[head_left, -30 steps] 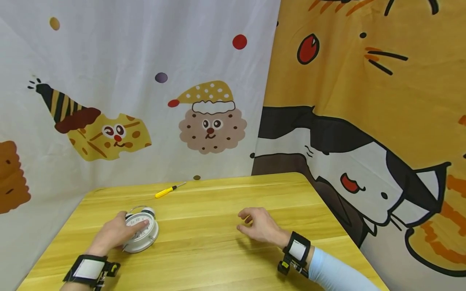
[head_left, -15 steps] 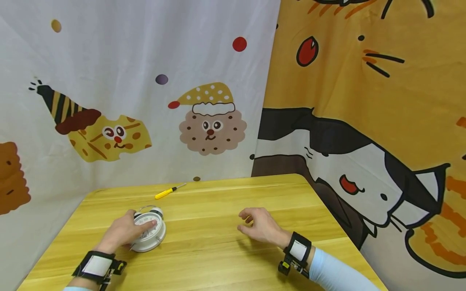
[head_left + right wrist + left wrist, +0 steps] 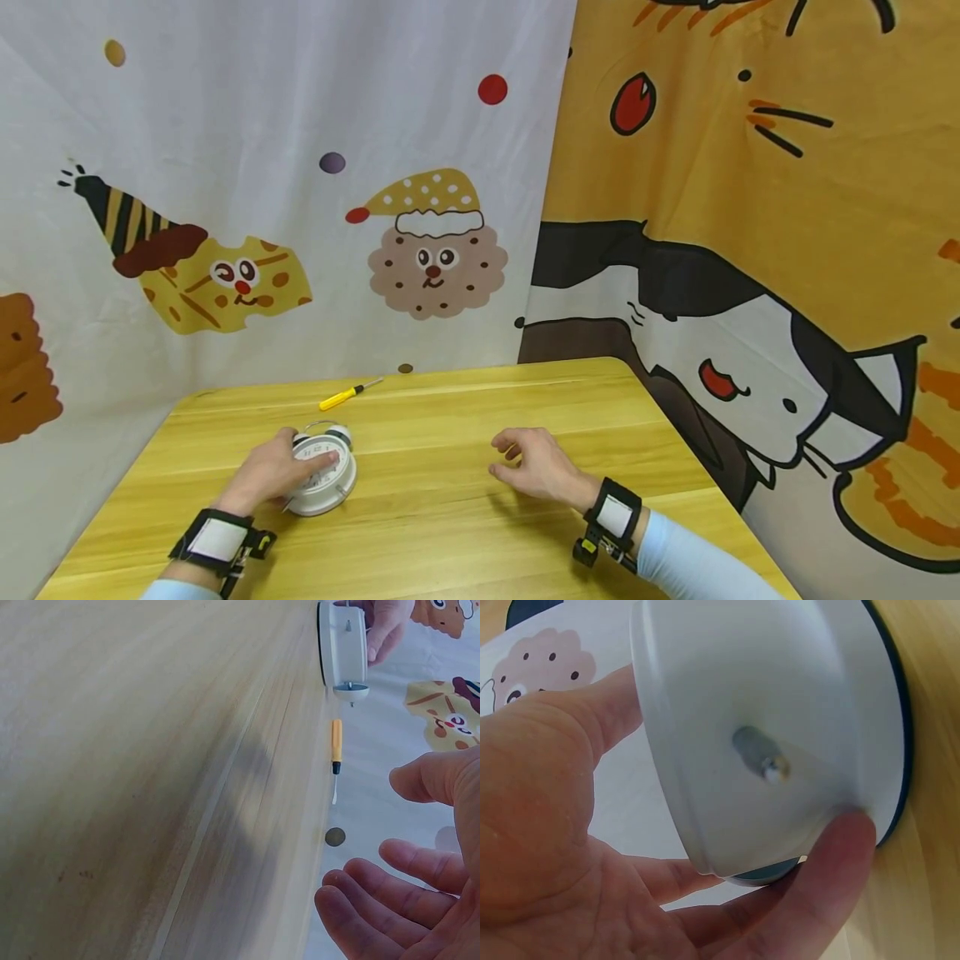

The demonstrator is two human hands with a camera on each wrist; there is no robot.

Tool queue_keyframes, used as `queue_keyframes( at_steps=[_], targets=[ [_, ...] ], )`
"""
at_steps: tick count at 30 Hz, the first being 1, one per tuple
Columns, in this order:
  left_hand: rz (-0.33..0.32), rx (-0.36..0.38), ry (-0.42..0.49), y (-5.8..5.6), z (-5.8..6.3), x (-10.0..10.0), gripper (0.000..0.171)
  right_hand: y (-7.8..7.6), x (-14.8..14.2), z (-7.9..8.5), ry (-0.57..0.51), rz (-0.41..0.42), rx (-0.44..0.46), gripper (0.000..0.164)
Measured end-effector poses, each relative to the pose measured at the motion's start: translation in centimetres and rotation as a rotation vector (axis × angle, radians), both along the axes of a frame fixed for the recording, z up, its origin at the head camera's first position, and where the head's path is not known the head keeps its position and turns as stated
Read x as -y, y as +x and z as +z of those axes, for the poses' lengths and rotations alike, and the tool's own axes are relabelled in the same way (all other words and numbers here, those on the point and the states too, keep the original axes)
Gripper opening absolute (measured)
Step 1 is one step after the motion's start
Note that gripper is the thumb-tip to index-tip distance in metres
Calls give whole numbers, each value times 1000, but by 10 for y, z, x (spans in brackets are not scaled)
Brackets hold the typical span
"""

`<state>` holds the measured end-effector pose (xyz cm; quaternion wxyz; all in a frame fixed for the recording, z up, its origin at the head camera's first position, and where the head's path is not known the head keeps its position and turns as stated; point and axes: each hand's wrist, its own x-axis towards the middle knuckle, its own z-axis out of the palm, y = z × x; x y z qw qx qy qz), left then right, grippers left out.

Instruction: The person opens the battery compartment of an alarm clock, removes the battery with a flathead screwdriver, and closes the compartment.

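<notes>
My left hand point(image 3: 272, 471) grips a white twin-bell alarm clock point(image 3: 330, 492) at the left of the table, thumb across its dial. In the left wrist view the clock's white casing point(image 3: 810, 690) with a small metal foot shows close up, fingers curled round its side and dark rim. The right wrist view shows the clock point(image 3: 346, 645) lying back-down on the wood, one bell toward the camera. My right hand point(image 3: 542, 467) hovers over the middle right of the table with relaxed fingers point(image 3: 394, 900), touching nothing.
A screwdriver point(image 3: 341, 397) with a yellow handle lies near the table's back edge, beyond the clock. The wooden table point(image 3: 450, 533) ends at a printed cloth backdrop point(image 3: 262, 100) behind and at the right.
My left hand has shifted the alarm clock to the right along the table, still holding it. The right hand and the screwdriver have stayed in place.
</notes>
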<state>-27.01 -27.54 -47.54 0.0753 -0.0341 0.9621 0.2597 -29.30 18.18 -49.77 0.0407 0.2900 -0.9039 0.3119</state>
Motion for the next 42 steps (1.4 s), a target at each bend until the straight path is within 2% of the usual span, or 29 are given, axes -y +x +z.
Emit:
queue_keyframes(
  at_steps=[6,16,25,42],
  targets=[
    [1,0,33,0,-2,-6,125,1,-1,1,0,4,-3,36],
    [-14,-5,10,-1,-1,-18,124,2,5,-3,-12,27,37,40],
    [-23,-16,3,-3,1,-28,123,-1,19,2,6,30,40,43],
    [-62,-33,-12,-9,2,-59,115,-3,29,2,21,37,69,45]
  ],
)
